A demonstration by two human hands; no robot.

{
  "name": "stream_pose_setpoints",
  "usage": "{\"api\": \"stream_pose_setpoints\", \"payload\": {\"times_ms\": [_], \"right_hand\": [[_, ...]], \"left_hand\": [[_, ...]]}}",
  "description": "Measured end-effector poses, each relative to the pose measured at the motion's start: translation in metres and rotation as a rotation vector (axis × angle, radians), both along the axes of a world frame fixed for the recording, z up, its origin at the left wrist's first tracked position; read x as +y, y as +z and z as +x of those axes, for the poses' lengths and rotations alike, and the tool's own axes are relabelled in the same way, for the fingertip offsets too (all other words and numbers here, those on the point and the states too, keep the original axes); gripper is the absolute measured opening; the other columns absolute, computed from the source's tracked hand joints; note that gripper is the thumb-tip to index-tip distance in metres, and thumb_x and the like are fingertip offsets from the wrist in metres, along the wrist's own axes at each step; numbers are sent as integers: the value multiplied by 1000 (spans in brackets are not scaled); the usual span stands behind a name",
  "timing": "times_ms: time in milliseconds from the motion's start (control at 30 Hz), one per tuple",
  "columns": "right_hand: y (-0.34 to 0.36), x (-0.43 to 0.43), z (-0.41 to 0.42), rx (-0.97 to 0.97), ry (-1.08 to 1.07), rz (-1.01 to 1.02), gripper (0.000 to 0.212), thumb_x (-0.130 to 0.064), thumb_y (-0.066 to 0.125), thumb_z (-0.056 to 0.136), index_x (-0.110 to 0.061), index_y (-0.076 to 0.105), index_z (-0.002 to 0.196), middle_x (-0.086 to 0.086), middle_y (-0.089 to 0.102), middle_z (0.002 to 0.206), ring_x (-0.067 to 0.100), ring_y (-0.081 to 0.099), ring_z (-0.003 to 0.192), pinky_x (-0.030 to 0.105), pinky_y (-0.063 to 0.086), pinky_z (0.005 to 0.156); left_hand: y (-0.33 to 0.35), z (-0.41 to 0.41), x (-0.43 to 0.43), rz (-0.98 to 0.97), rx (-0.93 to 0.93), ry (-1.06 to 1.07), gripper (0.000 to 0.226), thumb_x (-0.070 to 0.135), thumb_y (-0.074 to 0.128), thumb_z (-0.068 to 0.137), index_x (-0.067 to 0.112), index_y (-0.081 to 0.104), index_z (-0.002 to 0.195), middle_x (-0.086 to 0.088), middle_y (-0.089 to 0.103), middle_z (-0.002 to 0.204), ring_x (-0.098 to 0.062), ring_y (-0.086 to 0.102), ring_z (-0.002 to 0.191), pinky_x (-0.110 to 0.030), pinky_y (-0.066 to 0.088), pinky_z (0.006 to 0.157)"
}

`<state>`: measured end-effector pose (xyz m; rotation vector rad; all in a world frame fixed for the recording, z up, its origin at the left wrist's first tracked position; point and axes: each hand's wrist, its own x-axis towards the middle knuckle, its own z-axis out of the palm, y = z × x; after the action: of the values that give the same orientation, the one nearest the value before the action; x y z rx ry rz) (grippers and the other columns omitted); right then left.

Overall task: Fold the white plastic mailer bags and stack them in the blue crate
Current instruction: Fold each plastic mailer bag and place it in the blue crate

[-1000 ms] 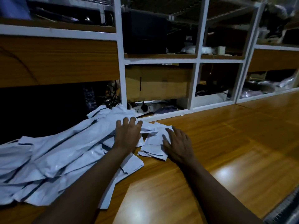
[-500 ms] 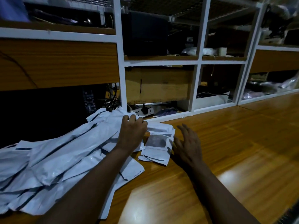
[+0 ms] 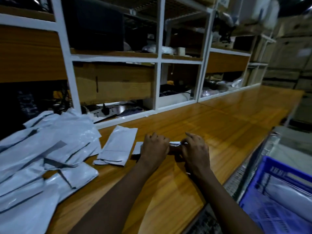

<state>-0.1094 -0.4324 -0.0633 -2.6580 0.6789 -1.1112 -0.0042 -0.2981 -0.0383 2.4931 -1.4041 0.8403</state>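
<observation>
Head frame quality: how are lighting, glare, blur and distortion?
Head view: dim, shelf bays near black; mild glare on the wooden counter; mailer pile brightest; shelf uprights bow from the wide angle; blue crate and right edge blurred; left hand and right hand gripping the folded mailer are legible.

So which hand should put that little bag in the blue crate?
Right, probably. Both hands grip the bag, but the blue crate sits beyond the table's right edge, nearest the right hand; the left hand would cross over.

Bare left hand (image 3: 155, 149) and right hand (image 3: 195, 154); bare forearms (image 3: 118, 191), both uncovered
</observation>
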Motion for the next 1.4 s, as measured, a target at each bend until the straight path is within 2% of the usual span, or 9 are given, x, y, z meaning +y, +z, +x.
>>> {"api": "stream_pose_setpoints", "payload": {"times_ms": [200, 300, 433, 667, 800, 1000, 1233, 1300, 1400], "right_hand": [[-5, -11, -9, -8, -147, -14, 20, -17, 67, 83, -11, 67, 101, 10, 65, 120, 31, 56, 110, 45, 45, 90], [-5, -7, -6, -9, -183, -61, 20, -20, 66, 76, -11, 66, 94, 9, 66, 114, 31, 56, 106, 44, 44, 89], [-8, -8, -3, 23, -182, -80, 25, -27, 52, 77, -13, 67, 93, 9, 65, 120, 33, 54, 115, 44, 39, 96], [-14, -5, 4, 272, -164, -310, 50, -36, 32, 89, -11, 67, 114, 19, 58, 136, 51, 35, 137, 66, 17, 114], [-11, 0, 2, 391, -232, -349, 50, -37, 35, 88, -7, 70, 107, 26, 60, 131, 62, 22, 138, 71, -1, 114], [-7, -3, 16, 470, -177, -291, 55, -36, 29, 91, -5, 65, 119, 21, 62, 130, 51, 49, 126, 66, 34, 104], [-23, -20, 11, 609, -214, -260, 42, -38, 36, 90, -16, 70, 99, 22, 65, 118, 55, 56, 106, 68, 39, 87], [-14, -18, 11, 543, -292, -195, 36, -34, 45, 86, -9, 71, 93, 25, 67, 102, 55, 60, 98, 65, 43, 84], [-4, -24, 25, 537, -222, -189, 48, -34, 28, 90, -8, 68, 99, 20, 67, 103, 46, 61, 100, 58, 46, 85]], "left_hand": [[-23, -2, -17, 59, 303, -12, 60, 52, 17, 96, 32, 41, 147, -1, 51, 144, -26, 45, 127, -43, 35, 104], [-29, 4, -18, 217, 306, 53, 53, 43, 21, 104, 32, 16, 156, -6, 28, 160, -33, 28, 142, -52, 23, 114], [-35, 13, -24, 323, 350, 33, 57, 44, 22, 105, 30, 5, 158, -6, 9, 165, -38, 10, 149, -59, 10, 118], [-39, 29, -30, 286, 347, -52, 57, 42, 15, 105, 19, 15, 157, -6, 14, 164, -27, 16, 149, -48, 15, 119], [-38, 41, -24, 276, 248, -25, 91, 50, -16, 82, 15, 26, 154, -12, 21, 161, -32, 25, 144, -45, 24, 115], [-44, 37, -34, 322, 241, 74, 61, 47, 15, 102, 19, 23, 155, -13, 24, 159, -43, 26, 140, -53, 24, 114], [-47, 42, -38, 348, 212, 14, 80, 48, -12, 88, 20, 23, 154, -10, 25, 160, -38, 25, 142, -53, 22, 114], [-38, 36, -37, 292, 202, 31, 70, 47, 2, 93, 22, 27, 154, -10, 31, 158, -37, 26, 143, -57, 14, 115], [-24, 24, -48, 150, 194, 15, 53, 40, 20, 103, 23, 36, 150, -5, 37, 155, -30, 28, 144, -54, 8, 118]]}}
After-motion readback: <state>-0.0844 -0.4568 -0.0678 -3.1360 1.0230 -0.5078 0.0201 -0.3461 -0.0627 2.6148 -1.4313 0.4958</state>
